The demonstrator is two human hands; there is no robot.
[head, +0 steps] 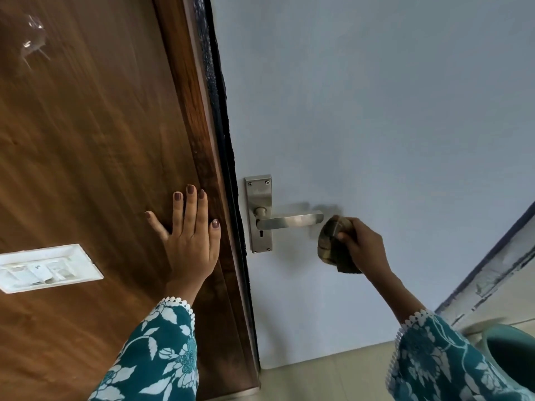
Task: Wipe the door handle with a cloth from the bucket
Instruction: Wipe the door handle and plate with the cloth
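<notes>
A steel lever door handle (289, 219) on a steel backplate (258, 212) sits on the pale blue door (376, 125). My right hand (364, 244) is closed around a bunched brownish cloth (331, 247), held just right of the lever's tip and slightly below it, a small gap apart. My left hand (191, 230) lies flat with fingers spread on the brown wooden panel (101, 154) left of the door edge. The teal bucket (509, 351) shows its rim at the lower right, partly behind my right sleeve.
A white switch plate (46, 269) is mounted on the wooden panel at the left. A dark seal strip (223, 125) runs along the door edge. Beige floor tiles (324, 377) lie below the door. A grey-blue frame edge (492, 261) slants at the right.
</notes>
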